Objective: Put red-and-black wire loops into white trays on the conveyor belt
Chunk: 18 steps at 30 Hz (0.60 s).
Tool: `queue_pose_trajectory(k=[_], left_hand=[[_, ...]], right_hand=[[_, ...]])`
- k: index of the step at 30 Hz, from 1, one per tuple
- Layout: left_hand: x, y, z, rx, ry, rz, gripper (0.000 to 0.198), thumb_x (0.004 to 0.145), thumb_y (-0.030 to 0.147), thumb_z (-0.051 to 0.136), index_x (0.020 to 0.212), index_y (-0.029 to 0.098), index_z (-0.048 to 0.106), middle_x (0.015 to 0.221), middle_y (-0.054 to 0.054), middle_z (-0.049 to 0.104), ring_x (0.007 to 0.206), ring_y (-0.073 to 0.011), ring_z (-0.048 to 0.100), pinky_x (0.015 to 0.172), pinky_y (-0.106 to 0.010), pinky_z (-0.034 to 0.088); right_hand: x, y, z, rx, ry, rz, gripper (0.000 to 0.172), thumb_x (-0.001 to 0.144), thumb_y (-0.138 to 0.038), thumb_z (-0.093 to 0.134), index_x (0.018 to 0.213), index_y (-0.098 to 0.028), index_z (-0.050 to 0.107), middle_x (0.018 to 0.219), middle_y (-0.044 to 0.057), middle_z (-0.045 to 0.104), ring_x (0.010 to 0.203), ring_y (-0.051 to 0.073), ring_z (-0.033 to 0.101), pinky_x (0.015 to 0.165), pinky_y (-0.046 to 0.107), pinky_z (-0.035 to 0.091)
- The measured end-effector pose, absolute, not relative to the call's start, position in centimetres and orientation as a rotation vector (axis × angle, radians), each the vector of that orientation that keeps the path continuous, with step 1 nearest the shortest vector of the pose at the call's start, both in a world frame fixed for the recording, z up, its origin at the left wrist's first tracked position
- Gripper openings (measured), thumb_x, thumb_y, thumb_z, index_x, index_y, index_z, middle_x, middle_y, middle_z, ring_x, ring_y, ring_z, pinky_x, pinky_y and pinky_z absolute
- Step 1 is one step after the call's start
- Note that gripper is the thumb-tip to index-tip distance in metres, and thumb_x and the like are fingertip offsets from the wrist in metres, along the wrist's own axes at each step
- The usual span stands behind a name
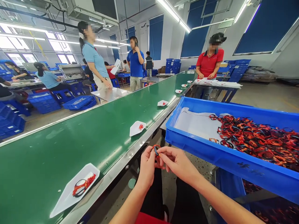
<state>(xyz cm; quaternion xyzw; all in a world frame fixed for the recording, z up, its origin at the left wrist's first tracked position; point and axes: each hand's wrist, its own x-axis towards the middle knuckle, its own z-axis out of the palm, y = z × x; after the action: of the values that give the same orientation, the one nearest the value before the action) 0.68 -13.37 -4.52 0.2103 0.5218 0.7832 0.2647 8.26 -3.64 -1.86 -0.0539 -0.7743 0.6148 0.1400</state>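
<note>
My left hand point(147, 166) and my right hand point(178, 161) meet over my lap beside the conveyor's edge. Both pinch a small coil of red and black wire point(156, 149) between their fingertips. To my right a blue plastic crate point(201, 146) holds a heap of several similar red and black wire coils point(257, 138) on a white liner sheet. On the green conveyor belt point(93, 133) near me lies a white tray point(70, 194) holding one red and black wire coil point(82, 185).
More white trays with red parts sit along the belt, one at mid-distance point(137, 128) and others farther off point(162, 103). A person in a red shirt point(209, 63) works at a table at the far end. Other people stand and sit left of the belt among blue crates.
</note>
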Motion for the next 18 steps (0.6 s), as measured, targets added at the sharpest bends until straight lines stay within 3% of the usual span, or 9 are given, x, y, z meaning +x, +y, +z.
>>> queue_pose_trajectory(k=[7, 13, 18], left_hand=[[0.4, -13.6, -5.0, 0.655, 1.64, 2.139, 0.023, 0.084, 0.036, 0.053, 0.071, 0.017, 0.053, 0.063, 0.003, 0.049, 0.055, -0.0074, 0.044, 0.051, -0.015, 0.039], [0.7, -13.6, -6.1, 0.74, 1.946, 2.074, 0.023, 0.087, 0.036, 0.047, 0.07, 0.02, 0.048, 0.06, 0.003, 0.048, 0.051, -0.0089, 0.043, 0.046, -0.016, 0.036], [0.7, -13.4, -6.4, 0.528, 1.697, 2.213, 0.02, 0.083, 0.033, 0.056, 0.07, 0.018, 0.055, 0.063, 0.002, 0.052, 0.055, -0.0092, 0.044, 0.049, -0.017, 0.036]], right_hand=[[8.3, -4.1, -2.3, -0.235, -2.147, 1.911, 0.029, 0.086, -0.044, 0.051, 0.095, -0.018, 0.06, 0.063, -0.002, 0.059, 0.046, 0.008, 0.049, 0.045, 0.021, 0.038], [7.1, -5.4, -3.4, -0.367, -1.874, 1.931, 0.035, 0.08, -0.048, 0.059, 0.064, -0.017, 0.052, 0.055, -0.005, 0.047, 0.045, 0.006, 0.039, 0.042, 0.019, 0.034], [6.3, -6.5, -4.4, -0.384, -1.638, 2.084, 0.04, 0.085, -0.05, 0.051, 0.062, -0.018, 0.049, 0.045, -0.007, 0.034, 0.04, 0.006, 0.031, 0.041, 0.021, 0.03]])
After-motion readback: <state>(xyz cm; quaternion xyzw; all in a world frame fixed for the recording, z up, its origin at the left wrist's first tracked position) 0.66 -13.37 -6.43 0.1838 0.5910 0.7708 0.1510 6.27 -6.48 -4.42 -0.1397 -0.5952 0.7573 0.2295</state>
